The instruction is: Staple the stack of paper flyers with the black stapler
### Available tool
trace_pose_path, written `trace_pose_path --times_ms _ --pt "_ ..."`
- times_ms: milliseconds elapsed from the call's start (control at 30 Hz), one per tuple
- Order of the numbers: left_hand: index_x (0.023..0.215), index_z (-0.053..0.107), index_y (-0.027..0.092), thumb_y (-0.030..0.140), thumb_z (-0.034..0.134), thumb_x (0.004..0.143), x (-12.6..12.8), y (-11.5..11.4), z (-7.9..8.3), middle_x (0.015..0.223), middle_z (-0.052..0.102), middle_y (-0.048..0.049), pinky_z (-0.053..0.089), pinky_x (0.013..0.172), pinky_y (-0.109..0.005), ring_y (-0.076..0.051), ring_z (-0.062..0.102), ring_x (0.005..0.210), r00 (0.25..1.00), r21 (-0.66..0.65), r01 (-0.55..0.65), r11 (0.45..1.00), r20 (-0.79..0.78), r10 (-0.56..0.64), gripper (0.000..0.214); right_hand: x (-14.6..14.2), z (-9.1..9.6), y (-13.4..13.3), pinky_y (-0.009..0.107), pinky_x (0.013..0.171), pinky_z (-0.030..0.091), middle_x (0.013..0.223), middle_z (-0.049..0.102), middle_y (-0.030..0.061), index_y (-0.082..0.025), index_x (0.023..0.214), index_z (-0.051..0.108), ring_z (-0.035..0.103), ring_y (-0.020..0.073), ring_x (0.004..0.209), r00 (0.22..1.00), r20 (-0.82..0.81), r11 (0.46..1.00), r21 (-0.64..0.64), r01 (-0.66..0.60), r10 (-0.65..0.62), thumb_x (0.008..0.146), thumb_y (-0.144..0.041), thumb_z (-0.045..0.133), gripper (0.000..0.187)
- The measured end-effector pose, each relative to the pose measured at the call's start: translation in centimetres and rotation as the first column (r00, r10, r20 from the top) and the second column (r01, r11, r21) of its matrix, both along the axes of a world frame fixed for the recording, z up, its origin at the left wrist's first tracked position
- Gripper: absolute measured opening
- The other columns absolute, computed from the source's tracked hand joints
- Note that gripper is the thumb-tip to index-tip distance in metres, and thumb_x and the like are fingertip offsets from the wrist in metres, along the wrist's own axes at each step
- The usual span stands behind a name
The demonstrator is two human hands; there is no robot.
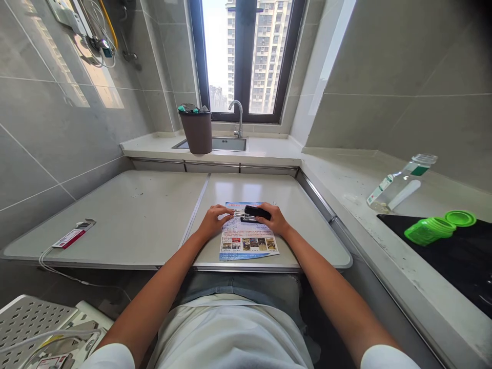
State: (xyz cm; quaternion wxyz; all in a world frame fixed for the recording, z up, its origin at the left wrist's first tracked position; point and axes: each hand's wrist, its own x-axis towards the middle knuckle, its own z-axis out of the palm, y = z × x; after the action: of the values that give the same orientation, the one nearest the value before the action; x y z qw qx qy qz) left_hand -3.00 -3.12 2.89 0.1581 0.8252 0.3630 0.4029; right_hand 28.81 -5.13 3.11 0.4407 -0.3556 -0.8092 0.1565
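My right hand [272, 218] is closed around a black stapler [257, 211], whose upper arm is lifted away from its base. A thin metal part of the stapler points left, toward my other hand. At its tip, the thumb and fingers of my left hand [215, 219] are pinched together. Whatever lies between them is too small to make out. Beneath both hands a printed leaflet [249, 251] with a blue edge and a row of small pictures lies on the folding table [154, 220].
A red-and-white box [73, 236] with a cable is at the table's left. A brown bin [197, 132] stands by the sink [230, 144]. On the right counter are a clear bottle [403, 182] and a green container [428, 231]. A white perforated chair [31, 318] is lower left.
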Motion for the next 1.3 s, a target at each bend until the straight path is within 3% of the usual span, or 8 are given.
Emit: trace_pose_path --times_ms 233,333,533,700,900,1067,1167,1300 --pt "0.107 0.083 0.027 0.034 0.079 0.098 0.0 -0.5 0.4 0.107 0.087 -0.0033 0.053 0.111 -0.048 -0.027 0.08 0.105 0.999 -0.073 0.016 0.997 0.046 -0.012 0.012 0.4 0.6 0.1 0.037 0.078 0.055 0.094 0.077 0.0055 -0.021 0.109 0.082 0.07 0.0245 0.086 0.992 -0.126 0.987 -0.155 -0.041 0.022 0.088 -0.066 0.081 0.05" --pt "0.119 0.075 0.027 0.034 0.087 0.092 0.4 -0.7 0.1 0.102 0.087 -0.0006 0.054 0.11 -0.047 -0.026 0.08 0.103 0.993 -0.149 0.088 0.985 0.092 -0.075 0.03 -0.1 0.6 0.1 0.038 0.078 0.055 0.092 0.076 0.0058 -0.021 0.105 0.081 0.068 0.0243 0.085 0.992 -0.095 0.983 -0.156 -0.097 0.083 0.087 -0.072 0.081 0.054" --pt "0.106 0.073 0.024 0.025 0.096 0.081 1.5 -0.7 -0.3 0.098 0.083 -0.0002 0.053 0.108 -0.042 -0.024 0.077 0.1 0.98 -0.122 0.179 0.976 -0.06 -0.188 0.035 -2.2 0.1 -0.3 0.034 0.074 0.052 0.089 0.072 0.004 -0.02 0.106 0.078 0.064 0.0202 0.078 0.97 0.033 0.962 -0.143 -0.232 0.239 0.091 -0.074 0.078 0.056" --pt "0.103 0.073 0.024 0.03 0.092 0.086 1.6 -0.6 -0.1 0.101 0.081 -0.0024 0.054 0.106 -0.042 -0.025 0.075 0.104 0.974 -0.099 0.176 0.979 -0.125 -0.188 0.026 -2.5 -0.1 -0.3 0.035 0.077 0.055 0.094 0.075 0.0045 -0.021 0.107 0.077 0.067 0.0213 0.082 0.974 0.052 0.962 -0.174 -0.209 0.221 0.091 -0.073 0.079 0.054" --pt "0.127 0.074 0.025 0.041 0.064 0.106 1.3 -0.5 -0.3 0.136 0.079 -0.0091 0.051 0.119 -0.05 -0.03 0.071 0.133 0.989 -0.049 0.061 0.997 -0.128 -0.067 0.028 -0.3 -0.1 0.9 0.045 0.094 0.059 0.109 0.081 0.009 -0.024 0.117 0.079 0.074 0.0291 0.1 0.977 -0.077 0.978 -0.072 0.195 -0.201 0.094 -0.051 0.077 0.036" --pt "0.139 0.074 0.026 0.049 0.075 0.096 1.3 -0.4 -1.2 0.162 0.064 -0.0126 0.037 0.133 -0.063 -0.04 0.056 0.155 0.929 -0.073 -0.023 0.997 -0.371 -0.006 0.048 3.2 -0.3 2.1 0.059 0.107 0.055 0.12 0.082 0.0166 -0.022 0.12 0.08 0.071 0.0387 0.115 0.792 -0.074 0.793 0.013 0.609 -0.606 0.093 -0.039 0.072 0.033" --pt "0.141 0.072 0.025 0.043 0.074 0.095 1.4 -0.3 -1.6 0.163 0.062 -0.0159 0.034 0.133 -0.068 -0.042 0.054 0.155 0.905 -0.064 -0.14 0.988 -0.414 0.101 0.05 4.8 -0.6 2.4 0.064 0.11 0.052 0.124 0.082 0.017 -0.023 0.123 0.081 0.07 0.0416 0.12 0.706 -0.003 0.706 -0.009 0.708 -0.708 0.091 -0.031 0.071 0.035" --pt "0.133 0.074 0.024 0.035 0.073 0.092 1.2 0.1 -2.0 0.155 0.068 -0.017 0.04 0.13 -0.065 -0.041 0.06 0.148 0.903 -0.035 -0.231 0.972 -0.379 0.201 0.042 5.8 -1.4 2.7 0.063 0.107 0.052 0.113 0.085 0.0142 -0.028 0.116 0.086 0.074 0.0407 0.113 0.689 0.087 0.687 -0.062 0.724 -0.719 0.084 -0.027 0.078 0.033"
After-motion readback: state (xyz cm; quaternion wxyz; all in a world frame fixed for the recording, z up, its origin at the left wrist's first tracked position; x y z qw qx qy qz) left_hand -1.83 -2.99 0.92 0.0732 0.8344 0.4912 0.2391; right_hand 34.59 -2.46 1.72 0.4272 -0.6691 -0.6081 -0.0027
